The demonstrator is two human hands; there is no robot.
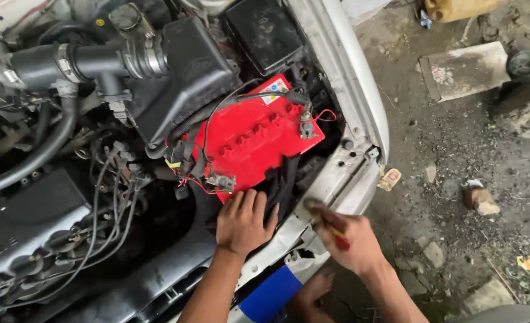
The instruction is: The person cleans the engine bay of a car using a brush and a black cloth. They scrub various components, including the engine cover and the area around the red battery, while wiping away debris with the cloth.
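Observation:
A red car battery (pixel 254 139) sits in the open engine bay, with cables clamped to a terminal at its near corner (pixel 222 182) and another at its far right edge (pixel 306 127). My left hand (pixel 244 222) lies flat with fingers spread on the battery's near edge, touching a black strap (pixel 284 182) that hangs over it. My right hand (pixel 347 240) is closed around a red-handled tool (pixel 330 229), blurred, over the white front panel (pixel 336 179) of the car. The tool's tip is too blurred to make out.
A black air filter box (pixel 184 78) and intake hose (pixel 67 63) lie left of the battery, a fuse box (pixel 263 33) behind it, ignition leads (pixel 97 221) at lower left. The white fender (pixel 348 78) borders dirt ground with stones and scraps. My foot (pixel 312 291) shows below.

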